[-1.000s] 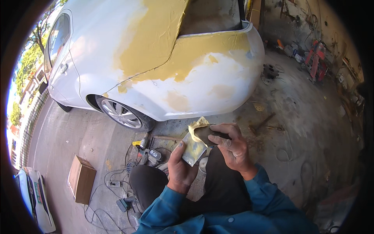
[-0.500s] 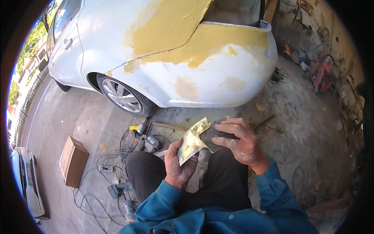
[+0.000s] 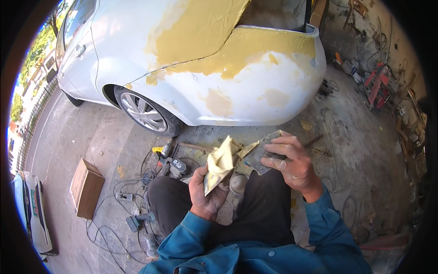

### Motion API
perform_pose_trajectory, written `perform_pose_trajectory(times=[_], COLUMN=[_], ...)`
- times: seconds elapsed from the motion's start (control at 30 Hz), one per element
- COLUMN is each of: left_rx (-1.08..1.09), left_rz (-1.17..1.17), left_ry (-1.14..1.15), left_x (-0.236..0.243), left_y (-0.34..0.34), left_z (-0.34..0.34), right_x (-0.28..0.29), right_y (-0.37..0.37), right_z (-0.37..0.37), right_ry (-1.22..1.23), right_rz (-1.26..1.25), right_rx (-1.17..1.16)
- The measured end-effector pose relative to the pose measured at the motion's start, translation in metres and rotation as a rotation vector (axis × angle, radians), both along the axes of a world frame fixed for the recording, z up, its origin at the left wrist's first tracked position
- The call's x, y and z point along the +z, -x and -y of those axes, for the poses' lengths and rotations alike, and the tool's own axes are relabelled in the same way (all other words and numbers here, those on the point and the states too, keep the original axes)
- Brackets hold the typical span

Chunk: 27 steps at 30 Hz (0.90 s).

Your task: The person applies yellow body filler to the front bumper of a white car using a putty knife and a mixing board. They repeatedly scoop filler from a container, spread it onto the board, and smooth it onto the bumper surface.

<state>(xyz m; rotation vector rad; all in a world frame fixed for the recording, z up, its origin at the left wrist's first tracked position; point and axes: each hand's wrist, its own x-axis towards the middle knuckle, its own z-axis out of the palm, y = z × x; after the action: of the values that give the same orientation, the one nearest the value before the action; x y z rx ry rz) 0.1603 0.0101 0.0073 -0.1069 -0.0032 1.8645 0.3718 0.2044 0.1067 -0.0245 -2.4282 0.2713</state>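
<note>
My left hand (image 3: 207,197) grips a small flat mixing board (image 3: 211,181), tilted upright, with a thick fold of pale yellow body filler (image 3: 221,160) on it. To its right, my right hand (image 3: 295,165) pinches a thin grey spreader (image 3: 259,159) between thumb and fingers. Yellow filler clings to the spreader's left edge, which is apart from the board. Beyond both hands stands a white car (image 3: 260,98), its rear side panel covered with broad yellow filler patches (image 3: 196,39). A round tub (image 3: 238,183) shows between my knees, partly hidden.
Left of my knees lie a cordless power tool (image 3: 174,165), another teal tool (image 3: 135,223) and tangled cables (image 3: 116,183). A cardboard box (image 3: 87,189) stands farther left, near a second car (image 3: 37,214). The first car's wheel (image 3: 143,112) is ahead; red equipment (image 3: 378,86) sits far right.
My right hand has moved slightly right, drawing the spreader away from the board, and its face now shows with filler on the edge. The filler on the board is more heaped and folded.
</note>
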Motion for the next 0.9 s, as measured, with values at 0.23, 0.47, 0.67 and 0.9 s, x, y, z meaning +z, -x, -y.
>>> perform_pose_trajectory(times=[0.23,0.47,0.67,0.9], left_rx=[0.147,0.054,0.111,0.277], left_rz=[-0.417,-0.572,-0.434,-0.567], left_ry=[0.138,0.146,0.071,0.202], left_x=[0.001,-0.021,-0.020,-0.013], left_y=[0.014,0.010,0.018,0.028], left_z=[0.000,0.003,0.008,0.008], right_x=[-0.025,-0.017,-0.044,-0.049], right_y=[0.002,0.037,0.037,0.032], right_z=[0.009,0.020,0.015,0.033], right_ry=[1.322,1.879,1.938,1.413], right_rz=[-0.307,0.007,0.225,-0.230], right_rx=[0.063,0.288,0.230,-0.116])
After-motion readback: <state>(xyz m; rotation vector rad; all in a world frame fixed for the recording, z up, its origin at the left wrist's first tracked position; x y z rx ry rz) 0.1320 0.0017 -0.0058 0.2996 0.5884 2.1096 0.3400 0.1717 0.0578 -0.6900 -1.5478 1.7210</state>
